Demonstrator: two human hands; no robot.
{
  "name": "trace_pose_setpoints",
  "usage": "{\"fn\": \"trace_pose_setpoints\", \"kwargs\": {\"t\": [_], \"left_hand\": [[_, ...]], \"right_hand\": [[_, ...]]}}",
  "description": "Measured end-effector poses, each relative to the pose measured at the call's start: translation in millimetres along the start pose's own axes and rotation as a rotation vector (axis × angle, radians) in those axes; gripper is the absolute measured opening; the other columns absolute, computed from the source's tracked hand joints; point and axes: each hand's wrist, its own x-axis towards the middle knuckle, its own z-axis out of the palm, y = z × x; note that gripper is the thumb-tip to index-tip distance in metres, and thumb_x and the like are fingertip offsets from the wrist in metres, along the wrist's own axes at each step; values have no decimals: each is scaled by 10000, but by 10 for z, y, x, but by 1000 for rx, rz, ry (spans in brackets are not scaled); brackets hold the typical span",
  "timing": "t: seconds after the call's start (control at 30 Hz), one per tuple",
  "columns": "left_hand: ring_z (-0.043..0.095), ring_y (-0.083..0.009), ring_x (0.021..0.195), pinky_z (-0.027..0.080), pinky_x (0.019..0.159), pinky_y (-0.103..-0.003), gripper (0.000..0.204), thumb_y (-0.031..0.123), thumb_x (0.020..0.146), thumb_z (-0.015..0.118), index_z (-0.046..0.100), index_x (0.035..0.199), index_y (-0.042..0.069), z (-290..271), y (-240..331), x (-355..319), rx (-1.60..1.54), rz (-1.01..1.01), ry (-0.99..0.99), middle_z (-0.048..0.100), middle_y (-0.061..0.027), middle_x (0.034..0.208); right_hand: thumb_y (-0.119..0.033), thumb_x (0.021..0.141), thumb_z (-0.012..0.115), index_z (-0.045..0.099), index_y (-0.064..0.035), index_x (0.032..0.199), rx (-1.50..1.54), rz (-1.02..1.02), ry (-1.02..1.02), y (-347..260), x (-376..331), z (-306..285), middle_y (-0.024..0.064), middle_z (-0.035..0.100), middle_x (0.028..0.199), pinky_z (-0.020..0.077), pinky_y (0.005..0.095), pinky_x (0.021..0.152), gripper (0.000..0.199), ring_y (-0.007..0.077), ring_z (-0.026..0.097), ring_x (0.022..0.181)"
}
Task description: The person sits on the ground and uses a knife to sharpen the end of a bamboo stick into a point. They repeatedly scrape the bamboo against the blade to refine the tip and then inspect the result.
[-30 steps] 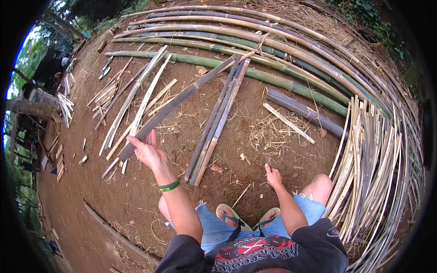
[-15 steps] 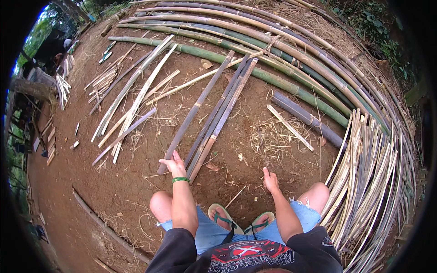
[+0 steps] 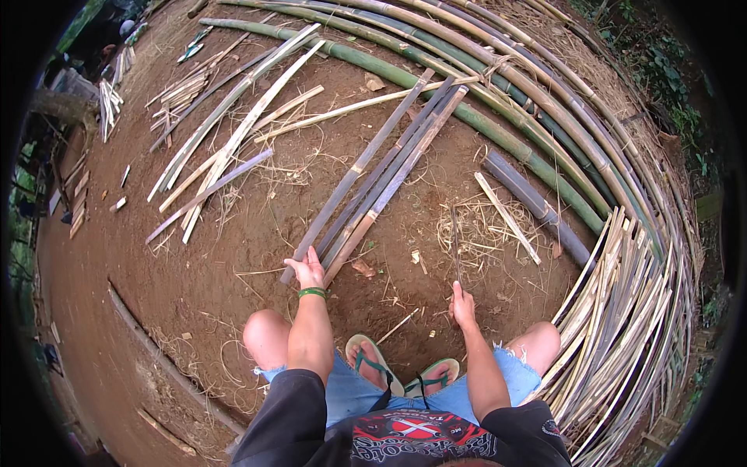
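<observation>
Near the front of the bare soil, my left hand [image 3: 308, 270] is closed around the near end of a dark split bamboo slat [image 3: 359, 169]. Its thumb lies on the left side and its fingers on the right; a green band circles the wrist. Just right of this slat lie more dark bamboo slats [image 3: 387, 193], side by side, their far ends over a green pole. My right hand [image 3: 462, 305] grips a knife with a long, thin, dark blade [image 3: 455, 245], pointing away from me. The knife's handle is mostly hidden in the fist.
Long bamboo poles [image 3: 498, 124] curve across the far side. A short dark bamboo piece [image 3: 539, 204] lies right, beside curly shavings [image 3: 475, 231]. Many pale strips [image 3: 615, 303] are heaped at the right. Split strips [image 3: 249, 128] lie left. My sandalled feet [image 3: 369, 360] are between the hands.
The whole view has shifted a little. The slat in my left hand lies slightly closer to the neighbouring slats. My right hand keeps the knife, whose blade now points more straight ahead.
</observation>
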Motion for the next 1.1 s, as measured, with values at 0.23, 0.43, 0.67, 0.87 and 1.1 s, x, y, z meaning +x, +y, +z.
{"fn": "trace_pose_setpoints", "kwargs": {"t": [0.23,0.43,0.67,0.87,1.1], "left_hand": [[555,-382,1165,560,963,-427,793,563,942,471,292,1395,-63,28,-97,-13,-22,-45,78,469,-290,1330],[549,-380,1178,557,965,-429,776,563,945,466,325,1358,-78,68,-214,48,-10,-52,72,489,-275,1322],[599,-386,1101,585,910,-421,787,594,947,433,348,1342,-81,-47,-104,263,11,-133,63,543,-283,1255],[691,-358,830,616,632,-359,654,575,965,456,465,1280,3,286,-239,-149,615,-254,324,663,-252,1018],[637,-383,897,474,844,-463,328,351,836,695,621,911,40,316,-724,-867,1806,635,77,668,-179,902]], "right_hand": [[-570,976,457,486,-73,675,9,7,-20,-14,-9,18,25,453,489,364,292,367,581,142,461,377],[-570,978,454,485,-78,674,20,6,-24,-8,-6,-20,23,451,486,359,293,365,579,141,459,376],[-548,975,482,473,-70,651,2,-8,-27,-34,2,17,32,444,481,359,307,362,577,145,464,375],[-560,981,456,478,-76,667,-10,10,-1,90,23,-46,15,441,496,367,301,374,577,140,449,385],[-566,974,454,532,-37,710,-227,-114,105,468,318,-98,77,541,554,462,364,489,596,220,567,489]]}}
